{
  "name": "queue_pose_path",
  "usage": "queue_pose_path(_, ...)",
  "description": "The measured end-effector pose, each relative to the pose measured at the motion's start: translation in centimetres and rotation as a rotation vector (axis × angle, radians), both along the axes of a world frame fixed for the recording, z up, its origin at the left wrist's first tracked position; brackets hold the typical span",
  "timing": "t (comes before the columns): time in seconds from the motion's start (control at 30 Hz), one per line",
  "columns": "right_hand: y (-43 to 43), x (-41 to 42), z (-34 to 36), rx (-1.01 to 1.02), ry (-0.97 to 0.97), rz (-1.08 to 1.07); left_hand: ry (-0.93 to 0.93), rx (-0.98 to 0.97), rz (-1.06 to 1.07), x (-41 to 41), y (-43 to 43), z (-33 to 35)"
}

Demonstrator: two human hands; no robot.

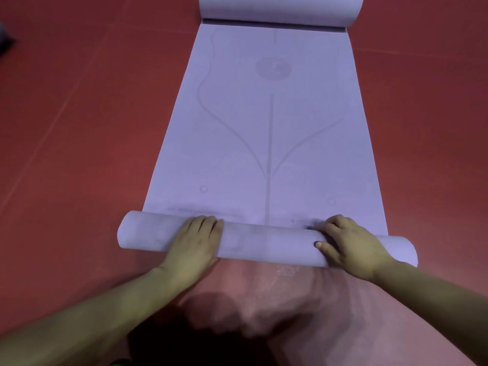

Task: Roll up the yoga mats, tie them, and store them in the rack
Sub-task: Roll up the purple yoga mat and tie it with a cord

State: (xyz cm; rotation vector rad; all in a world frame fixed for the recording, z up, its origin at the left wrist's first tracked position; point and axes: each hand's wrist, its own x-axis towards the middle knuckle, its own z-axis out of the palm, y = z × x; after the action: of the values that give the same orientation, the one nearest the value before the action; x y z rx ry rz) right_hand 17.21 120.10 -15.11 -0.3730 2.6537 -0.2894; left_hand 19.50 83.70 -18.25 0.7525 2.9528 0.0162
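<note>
A lilac yoga mat (269, 122) with faint line markings lies lengthwise on the red floor. Its near end is wound into a roll (264, 241) lying crosswise in front of me. My left hand (194, 241) rests palm down on the left half of the roll, fingers reaching over its far side. My right hand (351, 244) lies on the right half, fingers bent over the top and thumb against the near face. The mat's far end (280, 9) curls up into a loose roll at the top of the view.
Red floor (79, 128) spreads on both sides of the mat. A dark object (5, 39) shows at the far left edge. My shadow falls on the floor between my forearms.
</note>
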Motion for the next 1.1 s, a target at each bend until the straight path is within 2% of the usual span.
queue_pose_path(0.17, -0.3, 0.5, -0.4, 0.071, 0.026, 0.031, -0.077, 0.038, -0.020, -1.9, -0.5, 0.1)
queue_pose_path(0.33, -0.8, 0.3, -0.3, 0.036, 0.084, -0.033, -0.124, 0.049, -0.038, -3.0, -0.9, 0.5)
queue_pose_path(0.67, -0.1, -0.3, 0.2, -0.020, -0.039, 0.021, -0.299, -0.023, -0.017, -4.5, -0.7, 2.9)
queue_pose_path(0.73, 0.1, -0.5, 0.2, -0.052, -0.036, 0.023, -0.368, -0.002, -0.007, -5.0, -0.8, 3.1)
queue_pose_path(0.83, -0.1, -1.1, 0.4, -0.034, -0.037, 0.017, -0.446, 0.140, 0.029, -5.5, -1.3, 2.6)
queue_pose_path(0.9, -0.1, -1.5, 0.4, -0.001, -0.058, 0.028, -0.408, 0.197, 0.021, -5.4, -1.7, 2.4)
queue_pose_path(1.1, 0.0, -1.7, 0.4, -0.007, -0.014, -0.026, -0.232, 0.162, 0.013, -4.4, -1.4, 2.4)
